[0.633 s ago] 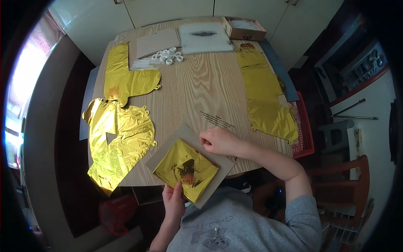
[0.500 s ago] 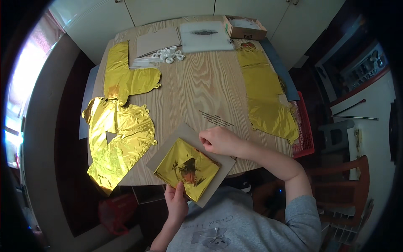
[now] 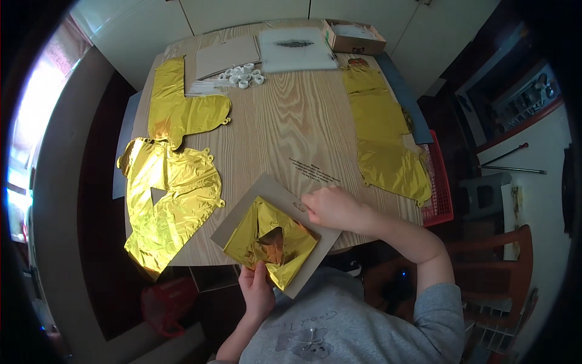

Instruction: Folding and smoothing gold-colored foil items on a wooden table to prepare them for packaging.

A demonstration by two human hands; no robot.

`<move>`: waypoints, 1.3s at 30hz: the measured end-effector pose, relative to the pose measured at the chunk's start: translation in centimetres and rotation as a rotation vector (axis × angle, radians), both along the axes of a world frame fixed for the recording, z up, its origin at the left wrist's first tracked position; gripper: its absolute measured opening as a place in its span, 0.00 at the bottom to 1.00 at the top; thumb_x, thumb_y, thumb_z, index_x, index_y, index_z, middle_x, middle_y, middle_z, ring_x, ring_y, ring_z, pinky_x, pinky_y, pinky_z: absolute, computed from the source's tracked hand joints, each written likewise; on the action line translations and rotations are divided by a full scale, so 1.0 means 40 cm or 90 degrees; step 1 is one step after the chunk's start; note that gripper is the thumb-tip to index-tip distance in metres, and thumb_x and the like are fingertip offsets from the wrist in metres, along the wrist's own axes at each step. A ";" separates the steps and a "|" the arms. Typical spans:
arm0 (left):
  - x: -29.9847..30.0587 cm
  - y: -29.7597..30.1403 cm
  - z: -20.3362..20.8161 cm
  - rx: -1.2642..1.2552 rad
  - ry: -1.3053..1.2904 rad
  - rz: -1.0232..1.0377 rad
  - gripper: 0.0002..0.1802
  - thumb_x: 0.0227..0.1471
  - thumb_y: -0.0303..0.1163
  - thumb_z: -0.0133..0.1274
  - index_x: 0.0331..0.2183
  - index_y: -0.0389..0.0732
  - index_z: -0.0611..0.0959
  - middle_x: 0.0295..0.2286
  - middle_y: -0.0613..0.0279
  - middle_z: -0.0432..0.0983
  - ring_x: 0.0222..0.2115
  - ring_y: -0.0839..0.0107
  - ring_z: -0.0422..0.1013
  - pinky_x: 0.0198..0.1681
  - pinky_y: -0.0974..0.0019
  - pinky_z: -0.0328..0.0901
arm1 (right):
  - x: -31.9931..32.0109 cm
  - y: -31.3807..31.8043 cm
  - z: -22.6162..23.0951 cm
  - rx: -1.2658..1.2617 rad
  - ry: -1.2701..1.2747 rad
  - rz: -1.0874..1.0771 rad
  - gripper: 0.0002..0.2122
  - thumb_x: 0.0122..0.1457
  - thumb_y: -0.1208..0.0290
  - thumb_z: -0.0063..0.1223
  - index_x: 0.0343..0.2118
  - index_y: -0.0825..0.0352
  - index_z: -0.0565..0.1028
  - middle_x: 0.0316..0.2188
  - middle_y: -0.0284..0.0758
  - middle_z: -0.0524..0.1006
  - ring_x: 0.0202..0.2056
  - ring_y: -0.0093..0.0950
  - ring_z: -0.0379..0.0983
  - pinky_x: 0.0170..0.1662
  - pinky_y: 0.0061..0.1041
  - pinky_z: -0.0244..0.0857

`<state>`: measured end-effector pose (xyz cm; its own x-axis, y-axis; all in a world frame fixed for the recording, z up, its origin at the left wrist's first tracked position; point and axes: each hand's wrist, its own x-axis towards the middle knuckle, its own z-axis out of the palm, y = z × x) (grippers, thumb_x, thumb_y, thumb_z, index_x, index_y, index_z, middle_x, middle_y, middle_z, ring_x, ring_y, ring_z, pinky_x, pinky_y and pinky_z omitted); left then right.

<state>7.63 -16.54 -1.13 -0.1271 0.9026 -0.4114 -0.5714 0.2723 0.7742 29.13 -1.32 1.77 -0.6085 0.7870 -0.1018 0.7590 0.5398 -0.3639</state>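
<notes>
**Gold foil pieces and card on a wooden tabletop**

1. Tabletop (image 3: 285, 130): pale wood with visible grain, filling the middle of the view; carries all items below.

2. Large crumpled gold foil balloon (image 3: 167, 203): flat, at 9 o'clock from the tabletop's middle, reaching past the near edge; a small triangular hole shows in it.

3. Long gold foil strip (image 3: 382, 136): at 3 o'clock, along the right edge, lying over a blue sheet (image 3: 403, 97).

4. L-shaped gold foil piece (image 3: 179, 109): at 10 o'clock, just beyond item 2.

5. Brown card sheet (image 3: 276, 194): at 6 o'clock, overhanging the near edge of the tabletop, set cornerwise.

6. Folded gold foil (image 3: 273, 242): lies on the card sheet, creased, with a darker shadowed fold near its middle.

7. White flat sheet (image 3: 297, 48) and tan card (image 3: 227, 56): side by side at 12 o'clock.

8. Open cardboard box (image 3: 354, 37): at 1 o'clock, far corner.

9. Right hand (image 3: 330, 207): fingers curled, pressing down on the card sheet's far right edge, just beside the folded gold foil.

10. Left hand (image 3: 256, 290): pinches the near corner of the folded gold foil and card from below, thumb on top.

11. Small white rings (image 3: 244, 76): a loose cluster at 11 o'clock, in front of the tan card.
</notes>
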 end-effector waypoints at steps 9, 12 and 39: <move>-0.009 0.008 0.006 0.006 0.026 0.027 0.11 0.62 0.25 0.42 0.44 0.32 0.72 0.40 0.59 0.75 0.39 0.74 0.73 0.44 0.69 0.68 | 0.005 -0.016 0.016 0.074 -0.013 -0.010 0.05 0.48 0.75 0.50 0.29 0.68 0.71 0.24 0.42 0.77 0.28 0.41 0.77 0.31 0.40 0.71; -0.009 0.009 0.004 0.009 0.026 0.037 0.11 0.61 0.24 0.42 0.44 0.32 0.72 0.41 0.58 0.75 0.40 0.74 0.72 0.46 0.68 0.67 | 0.013 -0.020 0.016 0.048 -0.028 -0.009 0.05 0.48 0.75 0.50 0.29 0.68 0.71 0.25 0.42 0.77 0.29 0.41 0.77 0.31 0.40 0.71; -0.001 0.016 0.001 0.028 0.014 0.083 0.10 0.61 0.23 0.40 0.44 0.32 0.72 0.41 0.57 0.74 0.40 0.72 0.72 0.46 0.67 0.67 | 0.038 -0.094 0.054 0.017 -0.040 -0.008 0.09 0.48 0.76 0.53 0.33 0.68 0.68 0.26 0.40 0.74 0.29 0.39 0.77 0.31 0.34 0.73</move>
<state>7.58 -15.89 -1.09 -0.2533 0.8946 -0.3682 -0.5828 0.1627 0.7962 30.64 -5.10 3.93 -0.5911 0.7979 -0.1183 0.7872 0.5386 -0.3004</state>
